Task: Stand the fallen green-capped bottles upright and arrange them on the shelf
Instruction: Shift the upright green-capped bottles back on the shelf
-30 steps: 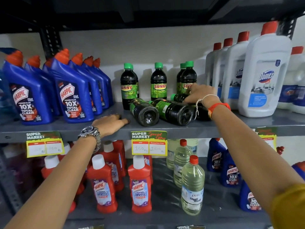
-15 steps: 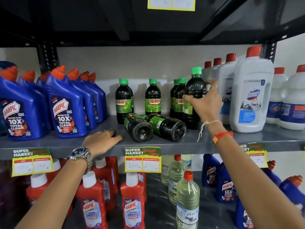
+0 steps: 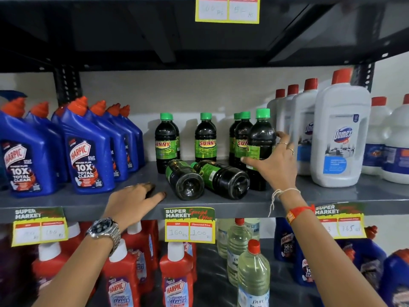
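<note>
While two dark, round green-capped bottles (image 3: 208, 179) lie fallen on the grey metal shelf (image 3: 309, 196), the right hand (image 3: 273, 161) grips one upright bottle (image 3: 261, 147); the left hand (image 3: 135, 201) rests flat, empty.

A single wide-angle camera on the person's head faces a grey metal shelf (image 3: 332, 196) head-on, roughly level with its front edge and close enough for both forearms to reach in from the bottom corners. It looks up at the dark underside of the shelf above (image 3: 155, 36) and down onto the lower tier of bottles. The edges bow from lens distortion.
</note>
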### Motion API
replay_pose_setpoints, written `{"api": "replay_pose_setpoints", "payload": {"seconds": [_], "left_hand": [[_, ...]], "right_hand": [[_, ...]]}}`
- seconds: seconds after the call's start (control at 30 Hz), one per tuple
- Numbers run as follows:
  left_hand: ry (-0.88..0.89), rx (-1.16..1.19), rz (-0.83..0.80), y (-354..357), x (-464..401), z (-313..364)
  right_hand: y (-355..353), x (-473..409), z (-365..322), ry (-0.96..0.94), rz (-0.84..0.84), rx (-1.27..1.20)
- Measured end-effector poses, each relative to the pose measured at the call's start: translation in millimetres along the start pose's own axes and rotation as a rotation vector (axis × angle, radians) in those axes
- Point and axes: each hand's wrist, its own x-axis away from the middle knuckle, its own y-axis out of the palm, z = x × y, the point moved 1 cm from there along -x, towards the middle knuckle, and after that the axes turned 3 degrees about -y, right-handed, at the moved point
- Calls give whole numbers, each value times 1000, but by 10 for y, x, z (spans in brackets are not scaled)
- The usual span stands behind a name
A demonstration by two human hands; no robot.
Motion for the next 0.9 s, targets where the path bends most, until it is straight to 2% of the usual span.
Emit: {"api": "replay_pose_setpoints", "payload": {"seconds": [0.1, 0.2, 0.23, 0.3, 0.37, 0.5, 0.57, 0.67, 0.8, 0.9], "left_hand": [[-18, 52, 104, 6, 51, 10], [-41, 77, 172, 20, 73, 1], [-41, 82, 179, 25, 74, 0], [-34, 93, 181, 36, 72, -5], [-28, 93, 196, 46, 73, -8], [-23, 80, 235, 65, 77, -11], [-25, 71, 247, 67, 77, -13], [-30, 52, 256, 76, 90, -14], [-31, 35, 241, 77, 98, -18], [-20, 35, 235, 73, 115, -10]], "right_hand": [[11, -75, 38, 30, -78, -134], [-41, -176, 116, 248, -342, -620], [-57, -196, 138, 284, -410, -706], [-70, -218, 161, 279, -468, -726], [-59, -211, 155, 274, -453, -683], [-12, -124, 117, 157, -288, -286], [4, -72, 110, 85, -220, -230], [-4, -101, 156, 133, -230, -308], [-49, -170, 260, 323, -413, -660], [-68, -177, 295, 296, -477, -672]]}}
